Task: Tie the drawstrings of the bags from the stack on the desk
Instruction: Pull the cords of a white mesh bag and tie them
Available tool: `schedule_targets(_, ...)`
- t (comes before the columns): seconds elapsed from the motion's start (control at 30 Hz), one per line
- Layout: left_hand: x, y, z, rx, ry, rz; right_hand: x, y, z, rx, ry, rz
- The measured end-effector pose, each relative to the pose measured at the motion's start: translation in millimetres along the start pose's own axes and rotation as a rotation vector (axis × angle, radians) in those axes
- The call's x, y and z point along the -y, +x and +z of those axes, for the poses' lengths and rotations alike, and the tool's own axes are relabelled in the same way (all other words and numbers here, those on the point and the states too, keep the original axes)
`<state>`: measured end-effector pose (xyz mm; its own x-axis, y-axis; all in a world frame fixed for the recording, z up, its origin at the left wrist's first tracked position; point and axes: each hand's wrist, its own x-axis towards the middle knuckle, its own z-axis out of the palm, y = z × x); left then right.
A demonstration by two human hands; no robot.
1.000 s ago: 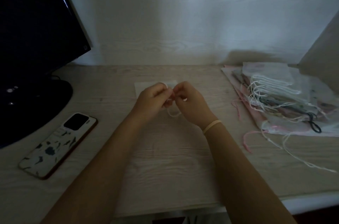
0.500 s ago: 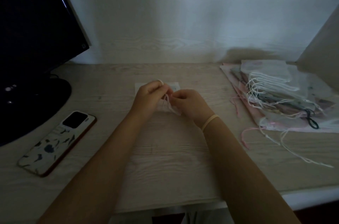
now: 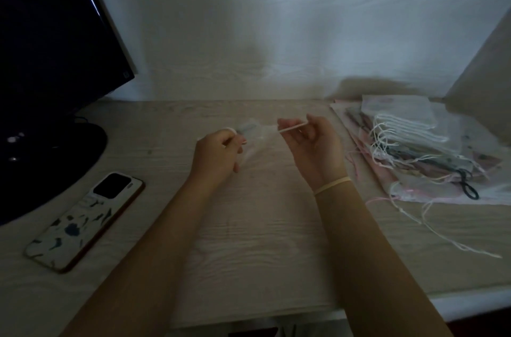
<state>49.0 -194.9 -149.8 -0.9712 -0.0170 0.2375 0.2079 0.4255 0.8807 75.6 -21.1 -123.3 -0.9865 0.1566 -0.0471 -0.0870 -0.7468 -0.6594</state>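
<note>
Over the desk (image 3: 262, 226), your left hand (image 3: 215, 154) and right hand (image 3: 315, 148) each pinch a cord (image 3: 293, 127) end; pull evenly outward so the knot seats snug.

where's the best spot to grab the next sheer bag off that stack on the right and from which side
Take the top sheer white bag of the stack of drawstring bags by its near-left edge, where its white cords spill out. Coming from the left, desk-centre side looks best: the cords trail that way and the right hand is nearest. Pinch fabric and cords together, since the loose strings look tangled with those below.
</note>
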Motion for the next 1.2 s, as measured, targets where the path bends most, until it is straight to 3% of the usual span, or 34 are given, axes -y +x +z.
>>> schedule_targets(0.07,1.4,1.0,0.6,-0.023,-0.084,-0.073,-2.4,0.5,0.2,0.007,-0.05,0.041)
schedule_targets(0.2,3.8,0.9,3.7,-0.061,-0.248,-0.196,-14.7,2.7,-1.5,-0.109,-0.928,-0.278)
schedule_targets(0.3,1.0,0.2,0.7,-0.057,-0.337,-0.209,-23.4,-0.1,-3.3,0.058,-1.464,-0.422)
schedule_targets(0.43,5.8,5.0,-7.7,-0.144,-0.324,-0.286,-29.4,-0.1,-8.3,0.212,-1.726,-0.386)
schedule_targets(0.57,7.4,6.1,-16.8,-0.356,-0.049,-0.282,-27.6,3.6,-12.6,0.178,-1.87,-0.37)
schedule_targets(0.67,3.3,3.4,-20.0,-0.415,0.187,-0.055,-29.3,3.8,-12.8,0.127,-1.916,-0.299)
schedule_targets(0.73,-1.4,0.9,-14.3,-0.282,0.267,0.055,-30.2,3.1,-11.8,0.103,-1.862,-0.287)
schedule_targets(0.83,-0.8,-6.1,1.5,0.052,0.283,-0.005,-31.1,2.7,-10.9,0.114,-1.743,-0.285)
schedule_targets(0.9,2.2,-10.2,7.6,0.158,0.303,0.015,-30.8,1.7,-8.5,0.115,-1.636,-0.295)
schedule_targets(1.1,5.9,-8.2,5.7,0.144,0.518,0.206,-33.4,3.9,-5.6,0.089,-1.378,-0.27)
schedule_targets(1.2,5.3,-7.4,-0.1,0.155,0.442,0.193,-32.4,6.9,-7.2,0.062,-1.394,-0.308)
